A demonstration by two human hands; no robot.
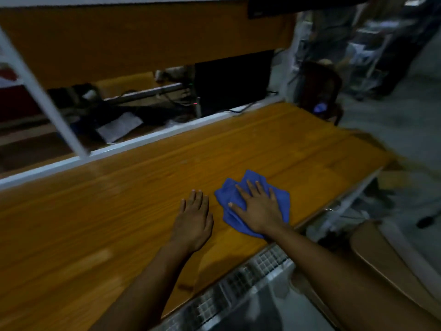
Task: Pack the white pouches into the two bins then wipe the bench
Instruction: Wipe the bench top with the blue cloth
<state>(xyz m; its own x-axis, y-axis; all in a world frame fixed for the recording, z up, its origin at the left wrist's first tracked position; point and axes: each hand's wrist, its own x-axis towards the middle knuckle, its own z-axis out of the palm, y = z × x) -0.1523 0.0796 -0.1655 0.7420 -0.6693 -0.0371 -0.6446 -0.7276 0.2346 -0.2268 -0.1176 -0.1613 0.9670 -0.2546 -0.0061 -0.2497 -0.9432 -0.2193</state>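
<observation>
Orange-brown bench fills our view, its grain smeared by blur. We press our right hand flat on the blue cloth, fingers straight and spread, gripping nothing. The cloth lies under our palm near the bench's front edge, its folds showing past fingers and thumb. Our left hand rests flat on bare wood just beside it, fingers together. Below the front edge we see a white gridded bin, its inside dark and cut off. Clutter behind the white rail is too dim to make out.
</observation>
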